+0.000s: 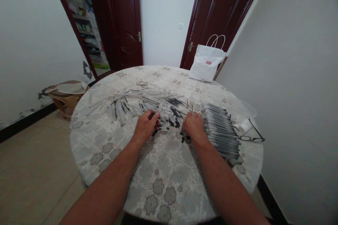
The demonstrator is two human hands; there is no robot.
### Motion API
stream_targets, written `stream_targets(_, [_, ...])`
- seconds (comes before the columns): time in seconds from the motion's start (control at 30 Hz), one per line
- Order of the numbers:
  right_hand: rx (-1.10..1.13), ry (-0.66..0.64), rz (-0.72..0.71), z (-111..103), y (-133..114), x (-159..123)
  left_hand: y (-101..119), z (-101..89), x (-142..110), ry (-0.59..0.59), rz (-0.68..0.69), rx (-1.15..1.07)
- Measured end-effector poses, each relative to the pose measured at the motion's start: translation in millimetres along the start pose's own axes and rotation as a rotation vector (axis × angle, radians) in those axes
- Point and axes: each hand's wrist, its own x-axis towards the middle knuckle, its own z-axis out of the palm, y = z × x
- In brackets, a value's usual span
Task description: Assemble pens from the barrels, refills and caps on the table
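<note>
A loose heap of thin whitish tubes point(149, 95) and black sticks point(175, 102) is spread over the middle of the round table. My left hand point(146, 123) is at the near edge of the heap, fingers curled with thumb and forefinger close together; what they pinch is hidden. To the right, my right hand point(194, 124) is closed, knuckles up, and slim dark sticks show just beyond its fingers. I cannot make out what it grips. Small black pieces point(182, 139) lie below it. Beside this hand, many slender pen-like sticks point(220, 130), grey-white with dark ends, lie in a neat row.
A patterned cloth point(158, 190) covers the table. Eyeglasses point(252, 138), a white roll-like item point(243, 126) and clear plastic point(244, 108) lie at the right edge. A white paper bag point(207, 63) stands at the back. A wooden stool point(67, 96) is at the left.
</note>
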Motion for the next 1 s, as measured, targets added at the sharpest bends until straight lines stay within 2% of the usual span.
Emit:
stream_targets(0.1, [-0.033, -0.090, 0.009, 6.8, -0.5, -0.1, 0.8, 0.5, -1.2, -0.006, 0.007, 0.022])
stream_targets(0.53, [0.056, -0.145, -0.167, 2.4, -8.4, -0.2, -6.6, -1.7, 1.9, 0.005, 0.024, 0.048])
stream_targets(0.67, [0.111, -0.128, -0.190, -0.5, -11.1, -0.4, -8.7, 0.1, 2.3, 0.005, -0.015, -0.041])
stream_targets(0.77, [0.252, -0.041, -0.210, -2.8, -10.2, 0.6, -11.2, 2.8, 3.9, 0.008, -0.067, -0.229])
stream_targets(0.9, [0.553, 0.110, -0.333, -9.9, -11.7, -2.2, -13.9, 3.2, 7.2, -0.001, -0.107, -0.470])
stream_targets(1.0, [0.762, 0.099, -0.395, -16.1, -17.1, -9.2, -13.7, 0.5, 9.0, 0.025, -0.093, -0.578])
